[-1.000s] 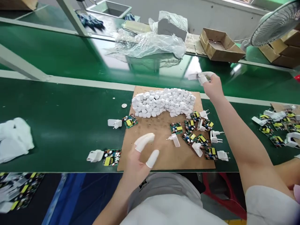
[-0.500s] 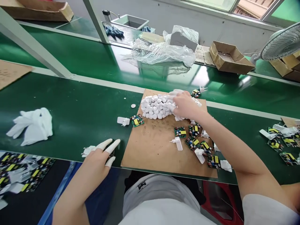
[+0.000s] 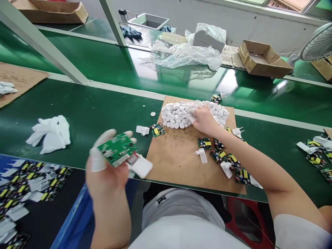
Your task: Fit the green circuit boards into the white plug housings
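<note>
My left hand (image 3: 110, 169), in white finger cots, is closed on a green circuit board (image 3: 119, 149) by its edges, raised above the table's front edge. The board's underside faces up, and a white plug housing (image 3: 141, 166) hangs from it by short wires. My right hand (image 3: 203, 119) reaches into a pile of small white rounded pieces (image 3: 176, 116) on a cardboard sheet (image 3: 171, 155). Its cot-covered fingers are bent and pressed together among the pieces; whatever they pinch is hidden. Several circuit boards (image 3: 219, 154) with white plugs lie below my right forearm.
A single board (image 3: 157, 130) with its plug lies at the cardboard's left edge. White gloves (image 3: 52, 133) rest on the green table at left. Below them, a dark tray (image 3: 70, 193) holds several rows of boards. More boards (image 3: 315, 157) lie far right. Plastic film (image 3: 186, 55) sits at the back.
My left hand has lifted the circuit board with its plug off the table and turned palm up. My right hand has shifted slightly down within the pile, fingers now more bent. The view has swung a little left.
</note>
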`<state>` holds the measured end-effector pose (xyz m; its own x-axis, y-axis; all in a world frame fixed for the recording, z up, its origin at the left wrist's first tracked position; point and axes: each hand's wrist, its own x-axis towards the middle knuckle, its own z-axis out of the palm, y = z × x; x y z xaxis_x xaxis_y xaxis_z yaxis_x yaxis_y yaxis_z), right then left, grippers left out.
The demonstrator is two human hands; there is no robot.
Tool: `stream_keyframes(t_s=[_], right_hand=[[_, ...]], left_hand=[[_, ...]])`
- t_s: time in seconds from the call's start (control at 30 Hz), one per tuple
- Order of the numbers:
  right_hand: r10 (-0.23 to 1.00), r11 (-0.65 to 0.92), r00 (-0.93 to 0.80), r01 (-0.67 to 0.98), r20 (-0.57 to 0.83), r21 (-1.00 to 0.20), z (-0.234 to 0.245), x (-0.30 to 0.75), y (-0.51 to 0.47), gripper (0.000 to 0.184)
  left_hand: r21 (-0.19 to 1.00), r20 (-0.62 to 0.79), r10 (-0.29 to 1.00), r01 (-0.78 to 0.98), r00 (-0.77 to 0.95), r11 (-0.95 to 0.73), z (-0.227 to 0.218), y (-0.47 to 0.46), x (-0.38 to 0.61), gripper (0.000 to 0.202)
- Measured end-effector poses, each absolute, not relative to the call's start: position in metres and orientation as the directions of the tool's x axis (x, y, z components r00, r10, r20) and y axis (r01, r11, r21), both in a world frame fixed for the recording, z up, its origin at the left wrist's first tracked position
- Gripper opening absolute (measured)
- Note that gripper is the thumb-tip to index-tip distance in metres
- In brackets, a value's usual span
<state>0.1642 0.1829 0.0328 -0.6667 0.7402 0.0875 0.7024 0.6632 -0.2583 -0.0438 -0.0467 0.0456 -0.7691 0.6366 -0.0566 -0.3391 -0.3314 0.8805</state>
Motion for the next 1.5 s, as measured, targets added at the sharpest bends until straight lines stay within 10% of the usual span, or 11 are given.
stream_keyframes(t_s=[0.1,0.27,0.5,0.7,0.83,1.0,1.5], right_hand=[[0.777,0.612,-0.612,0.677,0.15,-0.408,0.032,0.172,0.185,0.03],[0.854,0.419,-0.46,0.331,0.243,-0.846,0.06,0.2,0.151,0.016],[0.807,0.422,-0.547,0.268,0.224,-0.866,0.074,0.231,0.038,0.007],[0.92,0.39,-0.181,0.35,0.347,-0.852,0.026,0.219,-0.002,0.018],[0.992,0.097,-0.093,0.2,0.08,-0.975,0.013,0.222,-0.008,0.05],[0.964,-0.161,-0.215,-0.014,-0.154,-0.987,0.014,0.228,-0.009,0.04],[0.963,-0.076,-0.262,-0.041,-0.062,-0.996,0.013,0.223,-0.019,0.057]], left_hand=[[0.72,-0.474,0.778,-0.69,-0.413,0.073,0.047,-0.023,-0.019,0.029],[0.36,-0.801,0.595,-0.848,-0.066,0.39,0.046,-0.004,0.03,0.043],[0.601,-0.558,0.828,-0.717,-0.061,0.352,0.013,-0.021,0.063,0.041],[0.741,-0.425,0.9,-0.607,-0.094,0.287,0.007,-0.031,0.075,0.046],[0.788,-0.382,0.921,-0.549,-0.08,0.279,0.01,-0.038,0.079,0.056],[0.854,-0.337,0.942,-0.423,-0.002,0.304,0.01,-0.044,0.076,0.062],[0.862,-0.295,0.949,-0.461,-0.114,0.212,0.014,-0.05,0.082,0.049]])
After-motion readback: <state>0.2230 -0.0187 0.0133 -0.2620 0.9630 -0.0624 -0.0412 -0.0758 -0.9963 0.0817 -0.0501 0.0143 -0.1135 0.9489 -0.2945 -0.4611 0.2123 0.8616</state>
